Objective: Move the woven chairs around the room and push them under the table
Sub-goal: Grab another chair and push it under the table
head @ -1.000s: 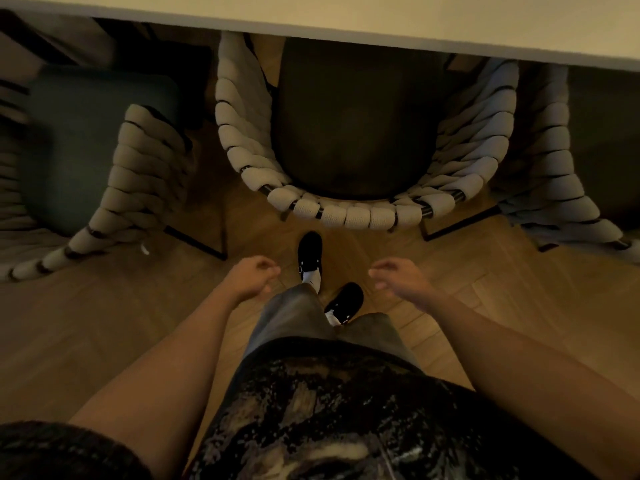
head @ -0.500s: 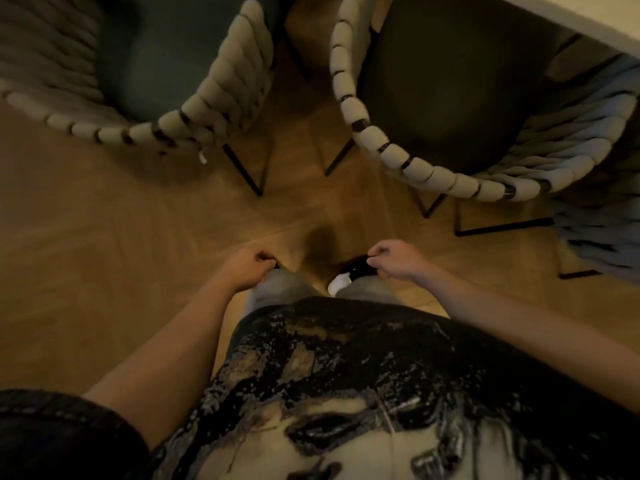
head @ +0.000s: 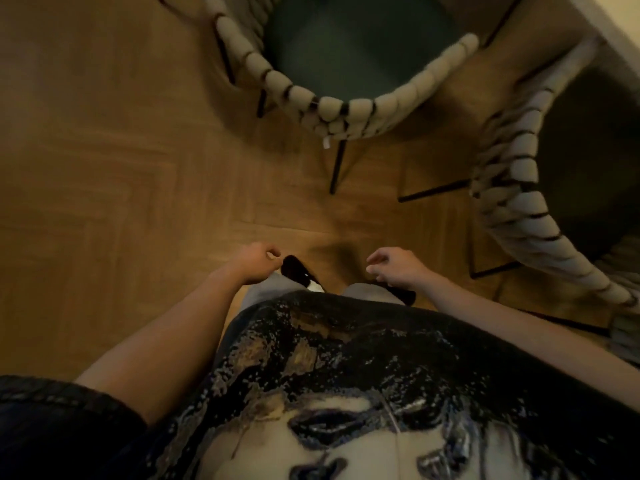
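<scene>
Wood floor, herringbone planks, dim warm light. View blurred throughout.

Table: only a pale corner shows at the upper right edge.

Two woven chairs near that corner. Left chair: thick pale rope wrapped round a curved back, dark green seat inside, thin black legs on the floor below the back. A small white tag hangs from the lowest part of the weave. It stands out on open floor, its far side cut off by the top of the view; cannot tell if any of it sits under the table.

Right chair: same rope weave, dark seat, black legs. Its upper end runs up to the table corner and appears tucked beneath it. The two chairs stand just beside each other, a narrow strip of floor between their backs.

Left hand: fingers loosely curled, holding nothing, hanging in front of the body. Right hand: fingers loosely bent, also holding nothing. The hands are apart, at about the same height, neither touching a chair; both well short of the chair backs.

Below the hands: black shoes with a bit of white, grey trouser legs, and a dark printed shirt filling the lower view.
</scene>
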Motion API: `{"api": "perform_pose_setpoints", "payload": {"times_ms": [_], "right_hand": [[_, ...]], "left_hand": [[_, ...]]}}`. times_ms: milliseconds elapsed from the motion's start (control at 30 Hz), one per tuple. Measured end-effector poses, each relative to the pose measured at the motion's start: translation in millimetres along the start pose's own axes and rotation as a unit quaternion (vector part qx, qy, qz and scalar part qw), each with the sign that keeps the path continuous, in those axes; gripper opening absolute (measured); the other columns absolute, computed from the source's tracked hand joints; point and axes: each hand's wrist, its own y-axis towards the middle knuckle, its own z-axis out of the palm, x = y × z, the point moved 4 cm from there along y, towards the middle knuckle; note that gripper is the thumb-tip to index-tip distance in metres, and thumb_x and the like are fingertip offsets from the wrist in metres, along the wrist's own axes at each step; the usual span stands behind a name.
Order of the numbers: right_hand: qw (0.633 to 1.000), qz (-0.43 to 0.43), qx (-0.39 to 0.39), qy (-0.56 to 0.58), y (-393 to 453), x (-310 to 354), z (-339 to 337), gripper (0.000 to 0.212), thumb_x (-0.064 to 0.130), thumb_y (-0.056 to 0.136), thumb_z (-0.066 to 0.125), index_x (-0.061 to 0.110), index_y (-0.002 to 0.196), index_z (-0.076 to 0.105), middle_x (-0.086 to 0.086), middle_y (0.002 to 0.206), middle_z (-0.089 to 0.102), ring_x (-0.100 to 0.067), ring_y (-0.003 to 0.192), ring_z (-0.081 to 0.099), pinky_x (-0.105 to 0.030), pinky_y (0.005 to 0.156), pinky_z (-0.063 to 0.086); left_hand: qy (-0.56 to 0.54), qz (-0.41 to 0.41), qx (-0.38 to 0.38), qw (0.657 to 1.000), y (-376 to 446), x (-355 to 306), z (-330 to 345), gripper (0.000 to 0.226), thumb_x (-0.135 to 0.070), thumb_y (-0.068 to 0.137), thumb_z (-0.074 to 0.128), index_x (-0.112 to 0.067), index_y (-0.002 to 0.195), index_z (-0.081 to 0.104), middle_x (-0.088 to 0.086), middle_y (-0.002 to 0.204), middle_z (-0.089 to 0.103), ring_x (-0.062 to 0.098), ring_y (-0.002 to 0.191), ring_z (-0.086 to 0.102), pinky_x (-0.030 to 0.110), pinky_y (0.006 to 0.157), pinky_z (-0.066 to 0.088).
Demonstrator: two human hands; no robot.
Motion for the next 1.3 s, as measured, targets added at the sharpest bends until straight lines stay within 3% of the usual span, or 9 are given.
{"api": "perform_pose_setpoints", "payload": {"times_ms": [67,467,600,700,900,1033,1167,1233,1300], "right_hand": [[1.0,-0.01,0.006,-0.024,9.4,25.4,5.1,0.017,0.032,0.097,0.067,0.03,0.114,0.066,0.001,0.119,0.066,-0.017,0.106,0.065,-0.035,0.092,0.055],[0.983,-0.087,0.012,-0.162,76.2,221.1,24.8,0.026,0.03,0.094,0.068,0.023,0.119,0.071,0.0,0.125,0.069,-0.017,0.109,0.066,-0.031,0.095,0.051],[0.976,-0.107,0.027,-0.187,107.7,274.6,20.1,0.029,0.029,0.096,0.067,0.021,0.123,0.07,-0.001,0.129,0.068,-0.017,0.117,0.063,-0.033,0.102,0.05],[0.977,-0.109,0.03,-0.183,132.3,306.7,11.5,0.029,0.029,0.096,0.066,0.022,0.124,0.069,0.0,0.128,0.068,-0.016,0.111,0.064,-0.033,0.098,0.052],[0.978,-0.096,0.033,-0.181,171.3,362.1,-22.4,0.027,0.03,0.096,0.067,0.023,0.122,0.069,-0.001,0.123,0.069,-0.018,0.11,0.066,-0.037,0.095,0.055],[0.982,-0.088,0.018,-0.165,183.2,387.2,-45.1,0.028,0.031,0.097,0.067,0.023,0.123,0.068,0.0,0.123,0.069,-0.016,0.102,0.066,-0.032,0.087,0.054],[0.99,-0.07,0.0,-0.121,186.2,400.3,-59.0,0.024,0.028,0.098,0.066,0.021,0.121,0.068,0.001,0.108,0.07,-0.013,0.091,0.064,-0.026,0.077,0.047],[0.995,-0.052,-0.012,-0.088,185.8,405.9,-65.4,0.022,0.029,0.098,0.066,0.021,0.118,0.068,0.004,0.097,0.067,-0.015,0.094,0.065,-0.028,0.078,0.048],[0.998,-0.035,-0.034,-0.049,184.8,410.0,-71.1,0.021,0.029,0.098,0.066,0.021,0.117,0.068,0.003,0.101,0.068,-0.017,0.101,0.065,-0.032,0.085,0.052]], "left_hand": [[-0.019,-0.009,-0.01,1.0,0.6,22.2,-15.0,0.035,-0.032,0.102,0.055,-0.014,0.131,0.06,0.012,0.12,0.068,0.028,0.104,0.065,0.037,0.085,0.055],[-0.158,-0.084,-0.068,0.982,-4.3,149.9,-110.7,0.031,-0.03,0.101,0.057,-0.012,0.127,0.059,0.01,0.108,0.068,0.028,0.09,0.07,0.039,0.073,0.059],[-0.173,-0.105,-0.074,0.976,10.4,170.8,-151.4,0.032,-0.031,0.102,0.055,-0.014,0.129,0.058,0.01,0.107,0.069,0.026,0.09,0.07,0.04,0.075,0.061],[-0.18,-0.117,-0.075,0.974,25.5,180.5,-185.4,0.033,-0.032,0.103,0.054,-0.015,0.131,0.058,0.008,0.11,0.068,0.024,0.091,0.069,0.039,0.079,0.061],[-0.18,-0.118,-0.08,0.973,60.6,174.4,-266.4,0.031,-0.031,0.102,0.055,-0.016,0.128,0.059,0.01,0.109,0.068,0.025,0.093,0.069,0.039,0.078,0.061],[-0.152,-0.094,-0.073,0.981,88.9,155.7,-321.5,0.027,-0.031,0.101,0.055,-0.017,0.124,0.061,0.01,0.106,0.07,0.024,0.091,0.07,0.041,0.08,0.061],[-0.118,-0.051,-0.066,0.99,118.4,130.8,-371.8,0.024,-0.032,0.1,0.056,-0.018,0.119,0.062,0.007,0.106,0.069,0.022,0.087,0.07,0.033,0.063,0.057],[-0.086,-0.031,-0.054,0.994,133.2,116.2,-395.2,0.024,-0.031,0.1,0.057,-0.019,0.119,0.063,0.006,0.104,0.069,0.021,0.084,0.07,0.03,0.059,0.054],[-0.057,-0.011,-0.036,0.998,148.0,99.7,-417.7,0.024,-0.03,0.099,0.058,-0.018,0.119,0.064,0.006,0.101,0.069,0.022,0.083,0.07,0.03,0.06,0.054]]}}
